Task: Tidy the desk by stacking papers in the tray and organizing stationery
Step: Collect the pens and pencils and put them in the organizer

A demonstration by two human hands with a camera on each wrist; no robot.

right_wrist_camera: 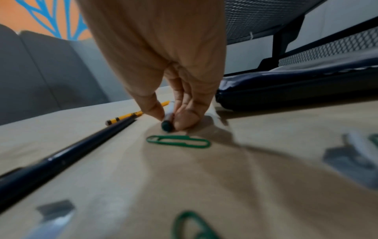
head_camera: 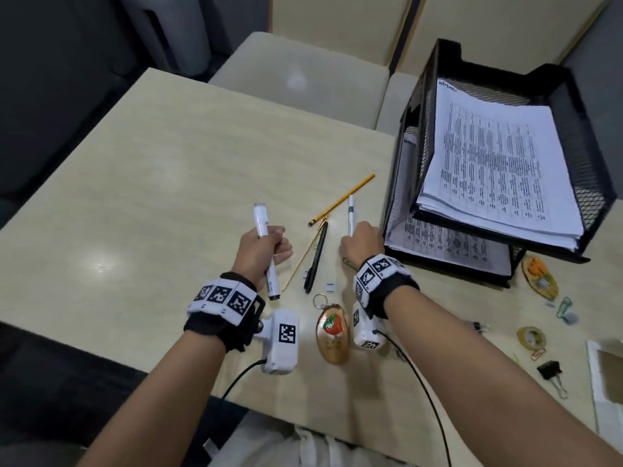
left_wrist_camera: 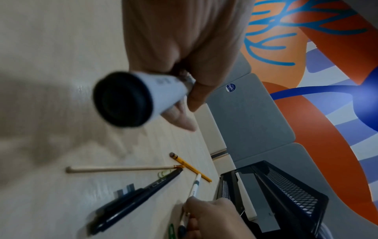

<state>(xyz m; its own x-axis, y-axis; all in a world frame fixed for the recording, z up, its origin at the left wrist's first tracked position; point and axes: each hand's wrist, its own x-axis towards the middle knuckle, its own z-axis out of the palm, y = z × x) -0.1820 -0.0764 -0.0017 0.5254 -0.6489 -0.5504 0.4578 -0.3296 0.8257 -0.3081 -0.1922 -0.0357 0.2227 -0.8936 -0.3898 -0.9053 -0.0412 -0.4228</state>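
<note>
My left hand (head_camera: 261,251) grips a thick white marker (head_camera: 263,230) with a black end cap (left_wrist_camera: 122,100), held above the desk. My right hand (head_camera: 359,242) pinches a thin white pen (head_camera: 350,214) with a dark end (right_wrist_camera: 167,125), low against the desk beside the tray. Between the hands lie a yellow pencil (head_camera: 342,198), a black pen (head_camera: 317,254) and a thin wooden stick (head_camera: 301,261). The black mesh two-tier tray (head_camera: 424,106) at the right holds printed papers (head_camera: 495,170) on both levels.
Green paper clips (right_wrist_camera: 178,141) lie just behind my right hand. An oval keychain with a strawberry picture (head_camera: 332,333) sits near the desk's front edge. Tape (head_camera: 531,337), a binder clip (head_camera: 551,370) and more clips lie at the right. Chairs stand beyond the desk.
</note>
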